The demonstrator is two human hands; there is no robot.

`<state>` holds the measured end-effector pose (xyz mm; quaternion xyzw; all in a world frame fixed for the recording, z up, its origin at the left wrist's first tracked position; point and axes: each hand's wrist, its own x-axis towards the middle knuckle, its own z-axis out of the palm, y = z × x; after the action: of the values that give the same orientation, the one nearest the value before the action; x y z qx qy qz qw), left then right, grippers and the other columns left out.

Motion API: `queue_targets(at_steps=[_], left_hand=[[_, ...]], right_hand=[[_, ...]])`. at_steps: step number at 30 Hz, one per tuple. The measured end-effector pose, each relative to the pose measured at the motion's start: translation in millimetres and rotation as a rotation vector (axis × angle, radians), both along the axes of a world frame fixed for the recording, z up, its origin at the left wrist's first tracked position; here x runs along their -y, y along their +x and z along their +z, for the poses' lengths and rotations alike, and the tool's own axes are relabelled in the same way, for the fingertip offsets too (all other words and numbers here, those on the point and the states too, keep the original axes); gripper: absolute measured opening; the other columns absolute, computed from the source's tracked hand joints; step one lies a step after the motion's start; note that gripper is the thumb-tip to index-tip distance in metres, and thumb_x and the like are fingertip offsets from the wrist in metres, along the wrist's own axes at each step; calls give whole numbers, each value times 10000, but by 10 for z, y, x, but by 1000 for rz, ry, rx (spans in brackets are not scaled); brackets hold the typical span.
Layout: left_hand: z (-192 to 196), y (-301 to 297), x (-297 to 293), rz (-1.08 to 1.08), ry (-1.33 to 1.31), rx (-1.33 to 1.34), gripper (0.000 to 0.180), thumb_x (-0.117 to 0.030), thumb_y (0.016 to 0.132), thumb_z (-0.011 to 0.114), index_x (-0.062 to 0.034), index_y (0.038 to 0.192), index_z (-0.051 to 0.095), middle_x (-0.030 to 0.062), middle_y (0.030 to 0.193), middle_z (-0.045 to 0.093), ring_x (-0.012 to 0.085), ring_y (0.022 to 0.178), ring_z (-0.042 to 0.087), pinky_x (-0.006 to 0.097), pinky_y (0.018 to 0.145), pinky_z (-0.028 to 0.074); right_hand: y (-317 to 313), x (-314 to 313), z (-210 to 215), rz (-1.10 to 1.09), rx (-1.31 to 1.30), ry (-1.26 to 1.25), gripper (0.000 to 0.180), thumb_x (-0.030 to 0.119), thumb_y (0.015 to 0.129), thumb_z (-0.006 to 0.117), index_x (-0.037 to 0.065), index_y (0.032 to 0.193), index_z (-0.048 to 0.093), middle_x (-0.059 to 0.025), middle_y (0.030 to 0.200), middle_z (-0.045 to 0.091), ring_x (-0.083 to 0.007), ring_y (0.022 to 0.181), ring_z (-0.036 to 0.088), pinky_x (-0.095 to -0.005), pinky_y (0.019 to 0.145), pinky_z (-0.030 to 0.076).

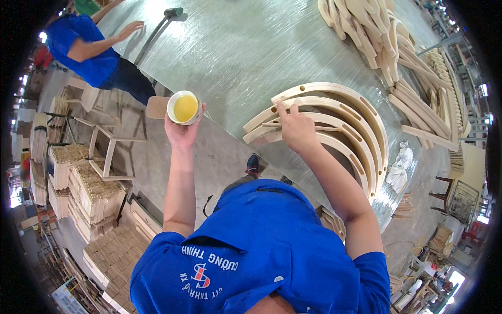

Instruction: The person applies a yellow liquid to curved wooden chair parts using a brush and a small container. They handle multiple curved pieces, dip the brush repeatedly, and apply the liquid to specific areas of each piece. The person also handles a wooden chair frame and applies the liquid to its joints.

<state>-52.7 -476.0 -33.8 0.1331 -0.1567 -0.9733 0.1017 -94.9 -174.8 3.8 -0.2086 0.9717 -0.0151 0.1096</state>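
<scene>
My left hand (182,131) is wrapped round a white cup (171,111) and holds it up beside the table edge. Thick yellow liquid (185,109) stands inside the cup. On the table lie several curved pale wooden parts (361,107), nested side by side, with slots and round holes along their edges. My right hand (299,128) is over their left ends, its fingertips at the second curve from the back. A thin pale stick (270,124) juts out to the left from under this hand and seems gripped in it; its tip is hard to make out.
The table (225,57) has a shiny, film-like top. A heap of shaped wooden parts (366,26) covers its far right, near a crumpled plastic bag (400,167). A hammer (172,13) lies at the far left, near a co-worker (83,49). Chair frames (107,149) and stacked wood (99,193) stand left.
</scene>
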Motion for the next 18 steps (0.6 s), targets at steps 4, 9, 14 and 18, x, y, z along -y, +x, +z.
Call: queue_targets(at_steps=[4, 9, 14, 18], left_hand=[[-139, 33, -21, -35, 14, -22, 366, -285, 936, 369, -68, 1188, 520, 116, 1227, 536, 307, 1166, 480, 586, 1040, 308], [-163, 129, -74, -13, 37, -56, 365, -275, 939, 357, -66, 1191, 516, 116, 1238, 527, 303, 1172, 475, 584, 1038, 313], [-93, 216, -201, 43, 51, -10, 365, -275, 939, 361, -61, 1192, 513, 119, 1246, 524, 306, 1169, 478, 583, 1040, 311], [-81, 305, -295, 88, 62, 41, 360, -273, 934, 377, -60, 1188, 518, 122, 1244, 526, 314, 1170, 474, 587, 1047, 296]], right_hand=[[29, 81, -71, 44, -27, 59, 600, 110, 819, 517, 135, 1392, 339, -148, 1022, 491, -281, 777, 625, -393, 645, 525], [21, 27, -63, 121, -44, 53, 604, 89, 798, 539, 187, 1372, 375, -137, 1001, 489, -270, 741, 615, -389, 624, 522], [-69, -141, 27, 240, -107, -34, 551, 96, 787, 551, 210, 1315, 442, -115, 956, 509, -265, 729, 610, -396, 590, 508], [-45, -221, -5, 259, -166, -18, 493, 124, 783, 566, 193, 1266, 490, -107, 938, 517, -263, 728, 606, -398, 582, 503]])
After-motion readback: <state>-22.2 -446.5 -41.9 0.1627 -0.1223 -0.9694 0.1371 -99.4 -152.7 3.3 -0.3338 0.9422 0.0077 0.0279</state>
